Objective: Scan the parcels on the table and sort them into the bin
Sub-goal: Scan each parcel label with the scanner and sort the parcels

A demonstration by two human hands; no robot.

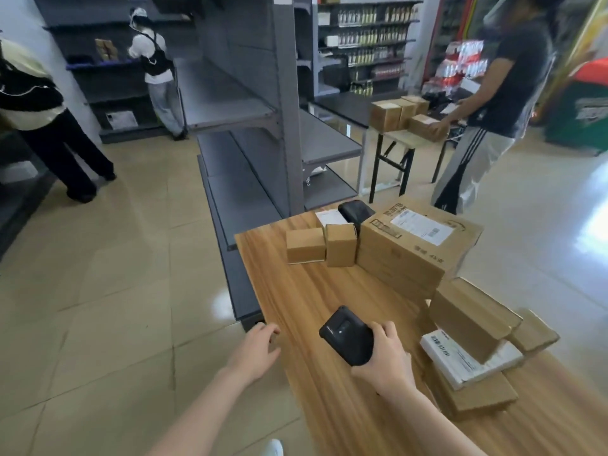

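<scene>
**Q:** Head view. What is being held, and by which hand?

**A:** A black scanner (pixel 345 335) is being gripped by the right hand (pixel 383 353), with the fingers curled round its near end, over the wooden table (pixel 316 291). Its long axis is lying roughly 11-to-5 o'clock. Nothing is being held by the left hand (pixel 256 348). Its fingers are loosely bent at the table's left edge, and contact with the edge cannot be told.

**Q:** Where are the parcels being seen?

**A:** Positions are being taken from the right hand.
- A white parcel (pixel 467 360) is lying near, at 3 o'clock, stacked under a brown box (pixel 470 319) and on a flat box (pixel 473 394).
- A large carton (pixel 411 248), label up, is standing at 12 to 1 o'clock.
- Two small boxes (pixel 305 245) are standing side by side at 11 o'clock, well apart from the hand.
- No bin is being shown.

**Q:** Which relation is the coming move being judged to turn on?

**A:** The stack is nearest, and it is on the scanner hand's side. The white parcel's long axis is running about 10-to-4 o'clock, and part of its label is exposed at the 9 o'clock end. The scanner is being judged to need swinging toward 3 o'clock. The free left hand is farther away and would have to cross over.
</scene>
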